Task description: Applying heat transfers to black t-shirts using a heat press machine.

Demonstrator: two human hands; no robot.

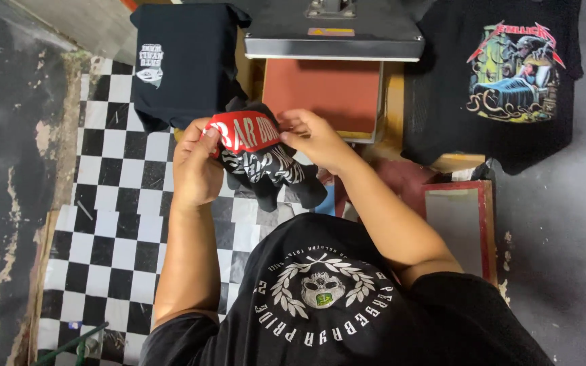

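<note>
Both my hands hold a bunched black shirt (276, 173) with a red band and white print, just in front of a heat press. My left hand (194, 166) grips its left side by the red band. My right hand (313, 139) pinches the top right edge of the same red band. The shirt hangs crumpled below my fingers, over the checkered surface. The heat press (334, 30) stands open, its grey upper plate raised above the reddish-brown lower pad (323, 91), which is bare.
A folded dark shirt (181, 61) with a small white print lies left of the press. A black shirt (503, 74) with a colourful print lies at the right. A black-and-white checkered mat (113, 203) covers the left. A red-framed panel (459, 220) sits at the right.
</note>
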